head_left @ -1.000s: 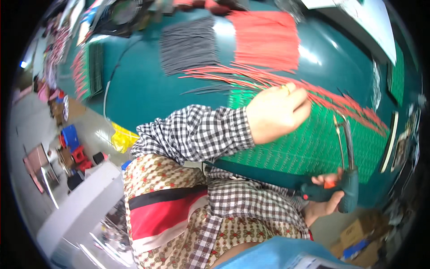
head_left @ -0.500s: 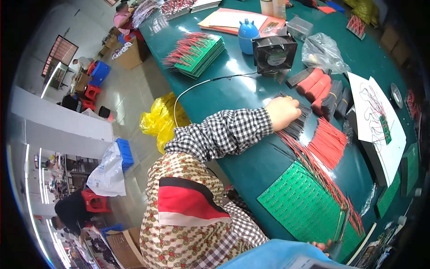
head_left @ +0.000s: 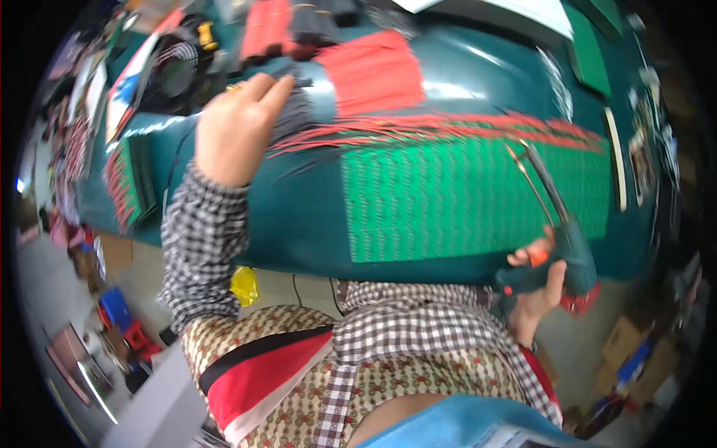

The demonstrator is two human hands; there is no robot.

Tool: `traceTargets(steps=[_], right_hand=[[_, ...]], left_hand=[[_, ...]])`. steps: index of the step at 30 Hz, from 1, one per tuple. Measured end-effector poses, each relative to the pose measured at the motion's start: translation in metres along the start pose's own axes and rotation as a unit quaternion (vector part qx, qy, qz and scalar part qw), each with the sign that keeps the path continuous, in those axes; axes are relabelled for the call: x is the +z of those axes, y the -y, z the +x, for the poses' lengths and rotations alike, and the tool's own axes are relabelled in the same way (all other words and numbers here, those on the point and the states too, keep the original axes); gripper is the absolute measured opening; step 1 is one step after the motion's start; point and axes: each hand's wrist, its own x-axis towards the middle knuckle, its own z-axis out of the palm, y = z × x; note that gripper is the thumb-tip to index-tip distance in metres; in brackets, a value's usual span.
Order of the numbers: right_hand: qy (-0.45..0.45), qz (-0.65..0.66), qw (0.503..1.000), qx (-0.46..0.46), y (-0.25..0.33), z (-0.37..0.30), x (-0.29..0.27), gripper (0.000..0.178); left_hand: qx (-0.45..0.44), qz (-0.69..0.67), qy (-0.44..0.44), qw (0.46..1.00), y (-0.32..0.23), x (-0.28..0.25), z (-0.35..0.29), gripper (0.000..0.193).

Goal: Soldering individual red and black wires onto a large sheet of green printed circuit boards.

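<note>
My right hand grips a dark green soldering gun by its handle. Its slim metal tip and feed tube point at the upper edge of a green circuit board panel. A long row of red wires lies along that edge, with some dark wires at its left end. At the left, my left hand is over a pile of black wires, fingers closed in a pinch; what they hold is hidden. To the right of that pile lies a flat stack of short red wires.
Bundled red wires and black wires lie at the back, with a small black fan to their left. Wired green boards are stacked at the far left. A white strip lies beyond the panel's right end.
The view has swung round, so the panel now lies straight ahead and the right hand with the soldering gun shows fully. My left hand stays by the black wires.
</note>
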Motion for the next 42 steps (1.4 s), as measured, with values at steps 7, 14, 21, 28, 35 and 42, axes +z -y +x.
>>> traceTargets(steps=[7, 14, 21, 28, 35, 42], right_hand=[[-0.058, -0.048, 0.996, -0.042, 0.010, -0.006, -0.007, 0.074], [-0.103, -0.044, 0.993, -0.025, 0.015, -0.012, -0.019, 0.073], [-0.081, -0.060, 0.995, -0.003, 0.011, -0.005, -0.022, 0.074], [-0.092, -0.111, 0.989, 0.021, 0.016, -0.007, -0.011, 0.074], [-0.026, -0.163, 0.985, 0.044, 0.020, -0.011, 0.003, 0.068], [0.031, -0.199, 0.975, 0.089, 0.023, -0.010, 0.001, 0.072]], left_hand=[[0.268, -0.021, 0.050, 0.962, -0.081, 0.025, 0.110, 0.008], [0.297, -0.020, 0.093, 0.950, -0.106, 0.056, 0.121, 0.008], [0.187, -0.236, 0.025, 0.953, -0.131, 0.039, 0.070, 0.040], [0.171, -0.250, 0.097, 0.948, -0.146, 0.048, 0.061, 0.042], [0.143, -0.282, 0.022, 0.948, -0.144, 0.054, 0.061, 0.040], [0.163, -0.295, -0.038, 0.941, -0.146, 0.066, 0.058, 0.035]])
